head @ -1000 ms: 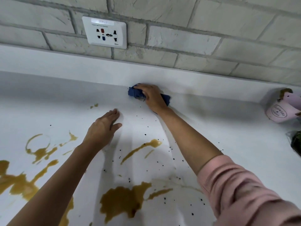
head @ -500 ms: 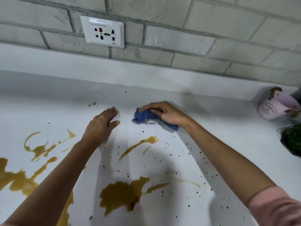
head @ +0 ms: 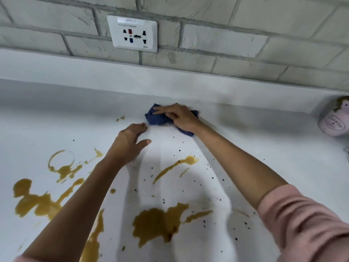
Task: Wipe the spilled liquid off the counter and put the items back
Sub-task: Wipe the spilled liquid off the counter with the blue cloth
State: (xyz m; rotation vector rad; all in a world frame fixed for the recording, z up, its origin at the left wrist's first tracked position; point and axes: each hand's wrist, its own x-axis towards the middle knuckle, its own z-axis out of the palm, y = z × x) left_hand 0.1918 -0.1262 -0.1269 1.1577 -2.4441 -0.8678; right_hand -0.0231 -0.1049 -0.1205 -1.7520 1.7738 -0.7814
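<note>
While my right hand (head: 179,116) presses a bunched blue cloth (head: 156,119) near the far edge of the table (head: 264,148), fingers curled into it and grasping it, my left hand (head: 130,140) lies flat and released just beside it, holding nothing. Brown spill (head: 158,222) covers the near and left parts, with dark specks scattered between. To wipe well, I judge the cloth should be drawn toward the near edge with firm pressure, gathering liquid rather than smearing it. A pink pot (head: 334,123) sits at the far right.
</note>
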